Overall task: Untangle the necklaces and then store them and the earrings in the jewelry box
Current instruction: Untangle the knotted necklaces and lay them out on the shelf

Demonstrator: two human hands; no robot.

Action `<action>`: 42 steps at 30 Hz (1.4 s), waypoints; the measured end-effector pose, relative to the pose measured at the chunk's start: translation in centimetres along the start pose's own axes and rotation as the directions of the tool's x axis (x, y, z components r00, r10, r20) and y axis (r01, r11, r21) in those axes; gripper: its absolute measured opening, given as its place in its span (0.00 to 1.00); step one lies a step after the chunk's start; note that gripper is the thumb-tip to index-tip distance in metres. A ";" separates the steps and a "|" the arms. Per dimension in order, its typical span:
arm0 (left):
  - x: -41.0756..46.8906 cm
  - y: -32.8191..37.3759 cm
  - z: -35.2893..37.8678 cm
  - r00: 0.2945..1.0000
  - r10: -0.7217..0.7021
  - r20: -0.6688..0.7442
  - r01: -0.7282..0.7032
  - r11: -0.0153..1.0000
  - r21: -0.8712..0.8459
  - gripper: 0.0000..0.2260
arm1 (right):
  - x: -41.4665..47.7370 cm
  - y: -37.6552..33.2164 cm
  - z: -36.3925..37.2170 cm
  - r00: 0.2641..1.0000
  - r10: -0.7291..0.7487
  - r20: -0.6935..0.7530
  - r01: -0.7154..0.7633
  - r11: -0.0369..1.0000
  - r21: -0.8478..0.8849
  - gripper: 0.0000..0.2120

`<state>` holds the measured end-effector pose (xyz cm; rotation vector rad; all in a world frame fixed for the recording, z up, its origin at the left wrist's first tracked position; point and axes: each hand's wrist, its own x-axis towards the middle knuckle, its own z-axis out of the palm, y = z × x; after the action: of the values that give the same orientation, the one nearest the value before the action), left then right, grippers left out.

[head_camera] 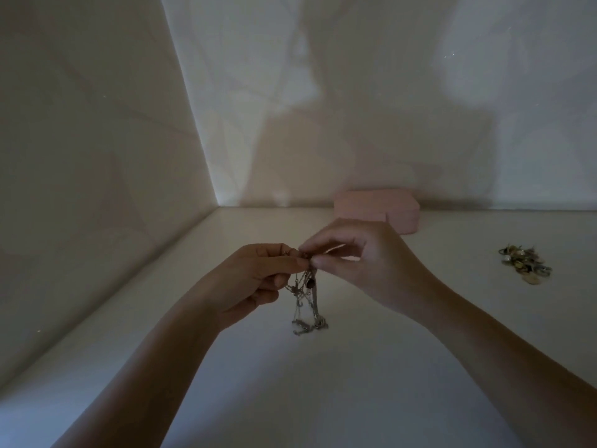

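A knot of thin silver necklaces (305,299) hangs between my hands above the white table (355,367), its lower loops touching the surface. My left hand (255,279) pinches the top of the tangle from the left. My right hand (358,253) pinches the same spot from the right with thumb and forefinger. A small dark pendant shows among the chains. The pink jewelry box (378,210) stands closed against the back wall, behind my right hand. A pile of earrings (525,263) lies on the table at the right.
White walls close the table at the left and the back, meeting in a corner at the far left. The light is dim and shadows fall on the back wall.
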<state>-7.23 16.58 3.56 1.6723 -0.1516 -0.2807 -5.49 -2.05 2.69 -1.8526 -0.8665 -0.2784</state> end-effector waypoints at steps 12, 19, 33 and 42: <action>-0.1 -0.1 0.2 0.999 0.024 -0.026 -0.024 1.000 0.009 0.05 | -0.1 0.5 0.5 0.993 -0.106 -0.057 0.097 0.985 -0.142 0.08; -0.2 0.0 -0.2 0.998 0.040 -0.048 -0.036 0.997 0.069 0.05 | -0.2 0.4 0.6 1.000 -0.017 -0.022 0.016 0.997 -0.078 0.08; -0.1 -0.1 0.5 0.999 0.037 -0.026 -0.036 0.999 0.030 0.07 | 0.0 0.2 1.1 0.987 0.132 -0.089 -0.128 0.990 0.050 0.07; 0.3 -0.4 1.2 0.985 0.120 -0.121 -0.103 0.985 0.139 0.01 | 0.4 0.1 0.8 0.931 0.361 0.049 -0.352 0.855 0.380 0.10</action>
<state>-7.32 15.40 3.04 1.8008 -0.1690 -0.0785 -5.30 -1.17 2.44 -1.5935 -0.4979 0.1002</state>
